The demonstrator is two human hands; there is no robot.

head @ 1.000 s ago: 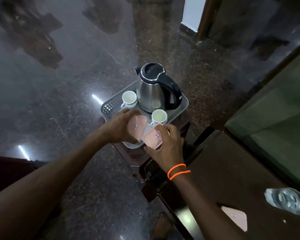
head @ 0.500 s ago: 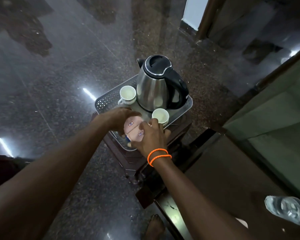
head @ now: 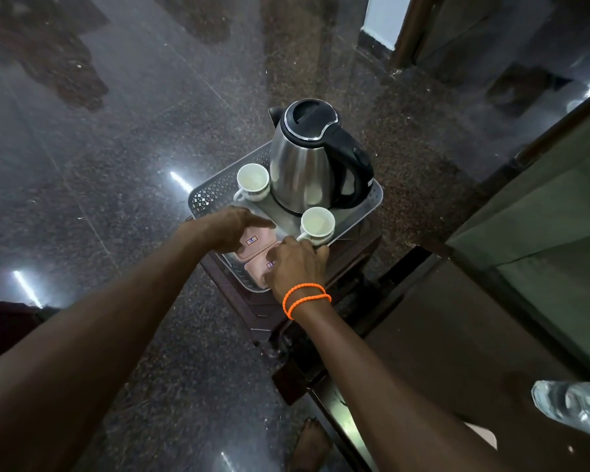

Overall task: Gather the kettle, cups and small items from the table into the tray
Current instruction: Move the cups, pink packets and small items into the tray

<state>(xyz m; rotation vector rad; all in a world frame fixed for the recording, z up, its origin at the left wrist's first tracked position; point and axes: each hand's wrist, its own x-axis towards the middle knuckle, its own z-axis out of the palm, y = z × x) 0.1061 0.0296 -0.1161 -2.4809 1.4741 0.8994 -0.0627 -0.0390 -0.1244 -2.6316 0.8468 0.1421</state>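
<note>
A grey perforated tray (head: 207, 198) rests on a dark stool. A steel kettle (head: 304, 165) with a black lid and handle stands at its back. One white cup (head: 252, 181) sits left of the kettle and a second white cup (head: 317, 224) in front of it. Two pink packets lie flat side by side at the tray's near end. My left hand (head: 232, 226) rests on the far pink packet (head: 252, 240). My right hand (head: 295, 264), with orange bands on the wrist, presses on the near pink packet (head: 264, 265) and hides most of it.
The stool (head: 355, 253) stands on a glossy dark granite floor (head: 116, 165). A dark brown table (head: 457, 335) lies at the right, with a clear plastic bottle (head: 573, 405) and another pink packet (head: 484, 436) at its near edge. My bare foot (head: 312, 441) shows below.
Both hands have lowered the two pink packets, held tilted a second ago, flat onto the tray's near end. The camera has moved closer.
</note>
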